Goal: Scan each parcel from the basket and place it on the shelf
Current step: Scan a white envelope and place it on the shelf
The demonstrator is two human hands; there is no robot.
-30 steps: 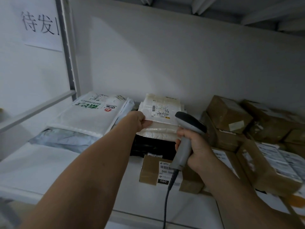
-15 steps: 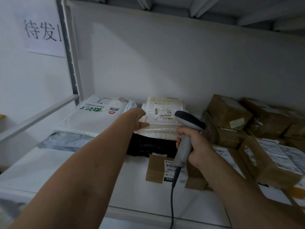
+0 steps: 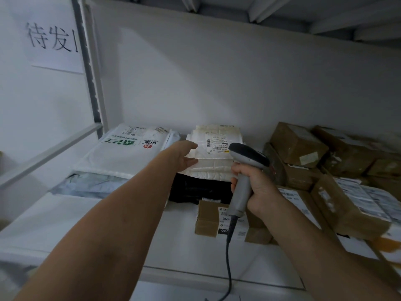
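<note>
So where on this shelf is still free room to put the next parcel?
The front-left of the shelf is bare, from the front edge back to the grey bag and right to the small box. A narrower bare strip runs along the front below that box. The right side is crowded with stacked brown boxes, and the back row is full.

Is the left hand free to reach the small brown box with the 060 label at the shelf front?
Probably yes. The left hand is open, resting against the white mailer, and the box lies nearer with bare shelf beside it; only the scanner and its cable cross its right part.
</note>
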